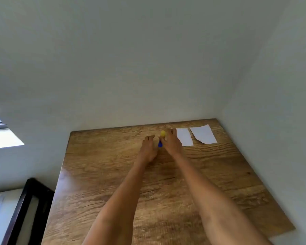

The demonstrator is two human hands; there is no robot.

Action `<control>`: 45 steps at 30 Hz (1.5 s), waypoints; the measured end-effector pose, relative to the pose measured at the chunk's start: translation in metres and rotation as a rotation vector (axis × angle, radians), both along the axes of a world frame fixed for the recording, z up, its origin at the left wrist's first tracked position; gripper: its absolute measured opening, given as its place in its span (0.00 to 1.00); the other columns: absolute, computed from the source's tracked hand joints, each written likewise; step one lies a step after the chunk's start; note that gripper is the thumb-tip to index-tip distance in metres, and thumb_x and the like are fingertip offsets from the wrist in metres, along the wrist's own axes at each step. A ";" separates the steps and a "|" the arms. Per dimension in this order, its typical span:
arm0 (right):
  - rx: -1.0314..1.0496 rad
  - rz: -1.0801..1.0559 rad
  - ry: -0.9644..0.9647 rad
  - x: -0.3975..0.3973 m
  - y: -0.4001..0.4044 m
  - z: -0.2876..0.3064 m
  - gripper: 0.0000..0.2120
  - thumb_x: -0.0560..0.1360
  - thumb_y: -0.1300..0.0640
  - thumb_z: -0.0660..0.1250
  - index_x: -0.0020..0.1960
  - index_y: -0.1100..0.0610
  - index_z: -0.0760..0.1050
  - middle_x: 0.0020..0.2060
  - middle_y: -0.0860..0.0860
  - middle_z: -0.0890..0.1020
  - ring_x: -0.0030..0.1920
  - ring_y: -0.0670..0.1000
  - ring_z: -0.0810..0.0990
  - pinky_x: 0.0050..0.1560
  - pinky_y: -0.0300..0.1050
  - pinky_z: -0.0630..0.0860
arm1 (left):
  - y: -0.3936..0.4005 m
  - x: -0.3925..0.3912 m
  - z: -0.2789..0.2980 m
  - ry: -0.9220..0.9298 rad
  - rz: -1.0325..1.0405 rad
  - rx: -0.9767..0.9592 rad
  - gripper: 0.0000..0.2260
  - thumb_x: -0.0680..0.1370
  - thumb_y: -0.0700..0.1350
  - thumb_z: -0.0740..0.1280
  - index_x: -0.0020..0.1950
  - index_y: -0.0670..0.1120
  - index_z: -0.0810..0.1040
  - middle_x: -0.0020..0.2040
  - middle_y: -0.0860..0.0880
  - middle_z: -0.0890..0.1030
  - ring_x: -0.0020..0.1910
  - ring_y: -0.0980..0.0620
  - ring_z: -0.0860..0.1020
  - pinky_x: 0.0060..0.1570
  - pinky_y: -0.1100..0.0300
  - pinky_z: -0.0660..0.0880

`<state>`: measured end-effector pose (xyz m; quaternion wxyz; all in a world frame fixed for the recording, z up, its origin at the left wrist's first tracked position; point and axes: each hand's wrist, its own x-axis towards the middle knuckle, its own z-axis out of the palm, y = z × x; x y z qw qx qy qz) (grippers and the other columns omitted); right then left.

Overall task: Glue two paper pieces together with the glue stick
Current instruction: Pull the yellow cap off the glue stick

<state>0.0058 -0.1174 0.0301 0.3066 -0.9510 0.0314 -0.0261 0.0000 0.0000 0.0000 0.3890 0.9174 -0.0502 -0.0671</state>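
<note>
A glue stick with a yellow top (163, 133) and a blue lower part (160, 144) stands between my two hands near the far edge of the wooden table (113, 174). My right hand (172, 145) has its fingers closed around the stick. My left hand (148, 150) lies flat just left of the stick with its fingers stretched out; whether its thumb touches the blue part is hidden. Two white paper pieces lie flat to the right. The nearer piece (185, 137) sits partly behind my right fingers, and the torn-edged piece (204, 134) lies further right.
The table stands in a corner, with pale walls close behind it and along its right side. A dark frame (25, 206) stands beside the table's left edge. A bright window patch (4, 138) shows at the far left.
</note>
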 end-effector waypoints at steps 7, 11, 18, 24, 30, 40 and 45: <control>0.210 0.136 -0.020 0.022 -0.001 0.007 0.11 0.73 0.49 0.68 0.45 0.57 0.75 0.44 0.54 0.79 0.43 0.51 0.77 0.44 0.45 0.74 | -0.011 0.009 0.001 -0.090 0.226 -0.446 0.05 0.75 0.39 0.67 0.49 0.48 0.78 0.40 0.53 0.81 0.39 0.54 0.77 0.37 0.69 0.72; 0.209 0.288 0.075 0.026 0.004 0.025 0.08 0.71 0.53 0.71 0.42 0.58 0.78 0.41 0.54 0.83 0.43 0.51 0.79 0.44 0.45 0.75 | 0.016 0.008 0.003 -0.134 0.188 -0.352 0.05 0.73 0.41 0.70 0.49 0.47 0.80 0.38 0.56 0.79 0.36 0.61 0.75 0.36 0.72 0.70; 0.012 0.585 0.163 0.025 0.031 0.068 0.12 0.69 0.54 0.73 0.46 0.61 0.80 0.43 0.53 0.82 0.44 0.51 0.79 0.45 0.44 0.73 | 0.062 -0.013 0.022 -0.102 0.086 -0.222 0.07 0.74 0.43 0.70 0.51 0.43 0.81 0.41 0.43 0.83 0.41 0.45 0.79 0.42 0.52 0.74; 0.283 0.454 0.082 0.001 0.058 0.068 0.09 0.71 0.55 0.71 0.51 0.55 0.78 0.45 0.50 0.78 0.43 0.46 0.76 0.38 0.36 0.72 | 0.107 -0.048 0.029 -0.112 0.183 -0.329 0.09 0.75 0.41 0.69 0.53 0.41 0.80 0.47 0.42 0.83 0.44 0.48 0.80 0.47 0.53 0.75; 0.571 0.192 0.121 -0.050 0.092 0.012 0.07 0.73 0.59 0.68 0.47 0.54 0.70 0.41 0.47 0.79 0.43 0.46 0.78 0.42 0.37 0.74 | 0.132 -0.072 0.040 -0.225 0.364 -0.456 0.10 0.74 0.38 0.70 0.55 0.41 0.79 0.48 0.47 0.83 0.46 0.53 0.81 0.42 0.73 0.75; 0.228 0.171 -0.073 -0.103 0.109 -0.051 0.10 0.72 0.51 0.69 0.53 0.50 0.78 0.50 0.47 0.82 0.53 0.48 0.78 0.53 0.48 0.75 | 0.147 -0.119 0.033 -0.245 0.285 -0.452 0.11 0.72 0.39 0.71 0.54 0.45 0.80 0.44 0.56 0.81 0.42 0.65 0.78 0.43 0.77 0.73; 0.256 0.142 -0.059 -0.109 0.106 -0.051 0.14 0.69 0.52 0.72 0.52 0.51 0.76 0.51 0.46 0.80 0.53 0.47 0.78 0.56 0.52 0.76 | 0.145 -0.130 0.045 -0.251 0.252 -0.496 0.11 0.72 0.38 0.71 0.53 0.45 0.78 0.43 0.53 0.82 0.43 0.58 0.81 0.45 0.65 0.79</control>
